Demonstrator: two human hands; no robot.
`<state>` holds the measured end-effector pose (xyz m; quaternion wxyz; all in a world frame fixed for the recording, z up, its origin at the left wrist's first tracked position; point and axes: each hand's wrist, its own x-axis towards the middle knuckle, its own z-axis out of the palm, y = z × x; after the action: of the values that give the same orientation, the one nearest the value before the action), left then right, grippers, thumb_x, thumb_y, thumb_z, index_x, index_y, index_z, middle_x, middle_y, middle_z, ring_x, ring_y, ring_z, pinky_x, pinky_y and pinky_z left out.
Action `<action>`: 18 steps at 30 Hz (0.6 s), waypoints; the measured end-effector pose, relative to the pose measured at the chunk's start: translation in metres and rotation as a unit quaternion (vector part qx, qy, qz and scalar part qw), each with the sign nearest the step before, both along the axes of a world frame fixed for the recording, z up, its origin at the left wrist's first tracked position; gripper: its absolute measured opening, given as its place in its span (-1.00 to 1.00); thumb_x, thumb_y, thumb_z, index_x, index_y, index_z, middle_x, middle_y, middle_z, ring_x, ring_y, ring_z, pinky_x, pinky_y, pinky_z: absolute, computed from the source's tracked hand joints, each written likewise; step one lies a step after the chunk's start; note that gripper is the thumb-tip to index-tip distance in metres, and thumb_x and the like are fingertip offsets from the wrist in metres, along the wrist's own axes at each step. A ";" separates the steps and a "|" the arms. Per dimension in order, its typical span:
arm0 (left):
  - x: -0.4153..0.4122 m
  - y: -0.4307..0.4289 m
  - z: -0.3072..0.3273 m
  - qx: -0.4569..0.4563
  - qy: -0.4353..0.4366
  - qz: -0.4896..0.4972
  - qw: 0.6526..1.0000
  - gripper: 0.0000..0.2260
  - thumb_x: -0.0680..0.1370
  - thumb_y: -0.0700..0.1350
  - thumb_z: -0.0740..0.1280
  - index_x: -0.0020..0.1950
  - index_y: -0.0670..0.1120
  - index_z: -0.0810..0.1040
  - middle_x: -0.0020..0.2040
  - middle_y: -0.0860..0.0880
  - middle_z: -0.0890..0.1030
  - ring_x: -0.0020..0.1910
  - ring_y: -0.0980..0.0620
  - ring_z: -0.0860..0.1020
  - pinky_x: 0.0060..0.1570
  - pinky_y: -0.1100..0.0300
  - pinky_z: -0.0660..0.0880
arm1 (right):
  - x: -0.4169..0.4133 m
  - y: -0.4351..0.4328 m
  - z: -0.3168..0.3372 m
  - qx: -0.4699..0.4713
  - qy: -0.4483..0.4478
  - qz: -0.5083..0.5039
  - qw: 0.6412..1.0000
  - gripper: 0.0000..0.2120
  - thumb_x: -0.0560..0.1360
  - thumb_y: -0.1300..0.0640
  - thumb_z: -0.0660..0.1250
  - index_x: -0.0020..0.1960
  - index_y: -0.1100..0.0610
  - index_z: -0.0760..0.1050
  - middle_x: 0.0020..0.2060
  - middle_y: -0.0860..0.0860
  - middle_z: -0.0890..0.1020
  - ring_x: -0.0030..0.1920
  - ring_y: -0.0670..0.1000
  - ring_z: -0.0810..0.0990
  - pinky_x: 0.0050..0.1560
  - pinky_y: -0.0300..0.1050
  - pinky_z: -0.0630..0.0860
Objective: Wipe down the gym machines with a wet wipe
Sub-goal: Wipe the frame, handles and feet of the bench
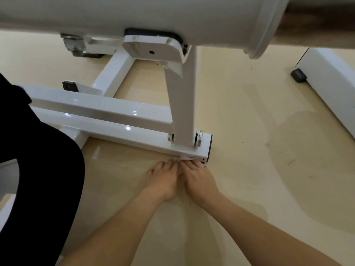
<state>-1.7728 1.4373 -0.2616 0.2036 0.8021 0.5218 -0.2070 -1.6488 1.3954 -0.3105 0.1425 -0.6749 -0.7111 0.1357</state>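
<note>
Viewpoint low, beneath a white gym machine frame [115, 129].

- Floor [249, 169]: pale beige, glossy, with faint dull smears to the right.
- Base bar [107, 123] of the frame is seen running from the left edge towards the centre, ending in a black end cap [211, 145].
- An upright post [182, 96] is bolted to the bar just short of that cap; washers [200, 140] are seen on either side of the joint. A bracket plate [153, 50] is fixed at the post's top.
- A large white padded roller [153, 14] fills the top of the view, blurred by nearness.
- Wet wipe [184, 158]: only a small white fold is visible, pressed against the lower front edge of the base bar near the end cap, just above the floor.
- Left hand [163, 181]: held palm down, fingers stretched forward and slightly spread, the fingertips laid on the wipe at the bar's edge.
- Right hand [199, 181]: set touching the left hand, palm down, fingers reaching forward fairly straight, tips pressed on the wipe. The thumbs cannot be made out, so any pinch underneath cannot be told.
- Both forearms are bare and enter from the bottom edge.
- A black-clothed leg [38, 154] is seen at the left, beside the base bar.
- A second white frame piece [330, 83] with a black rubber foot [298, 75] stands well apart at the right.
</note>
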 end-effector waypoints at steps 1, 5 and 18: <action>-0.007 0.002 -0.001 0.008 0.009 0.010 1.000 -0.40 0.54 -0.16 0.19 0.54 0.05 0.04 0.52 0.05 0.12 0.47 -0.08 0.10 0.36 -0.09 0.19 | 0.000 0.002 0.003 -0.002 0.000 0.008 1.000 -0.48 0.34 0.16 0.05 0.21 0.15 0.56 0.10 0.00 0.65 0.05 0.10 0.60 -0.04 -0.05 0.58; 0.008 -0.007 0.000 0.052 -0.086 0.041 0.994 -0.43 0.51 -0.15 0.19 0.48 0.15 0.15 0.42 0.02 0.27 0.37 -0.08 0.22 0.30 -0.03 0.25 | 0.030 -0.016 -0.003 0.025 0.040 -0.005 0.999 -0.51 0.35 0.20 0.08 0.20 0.13 0.57 0.06 -0.01 0.67 -0.02 0.11 0.60 -0.15 -0.09 0.58; 0.020 0.000 -0.012 0.103 -0.204 0.090 0.969 -0.60 0.48 -0.13 0.33 0.32 -0.06 0.47 0.30 -0.01 0.45 0.22 -0.07 0.45 0.19 0.18 0.36 | 0.031 -0.010 0.028 0.054 0.313 -0.261 0.912 -0.89 0.50 0.22 0.34 -0.11 0.02 0.58 -0.28 -0.13 0.63 -0.28 -0.05 0.58 -0.24 -0.14 0.46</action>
<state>-1.7532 1.4373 -0.2736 0.2399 0.7939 0.5576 0.0351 -1.6173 1.3855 -0.2826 0.4245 -0.7505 -0.4349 0.2596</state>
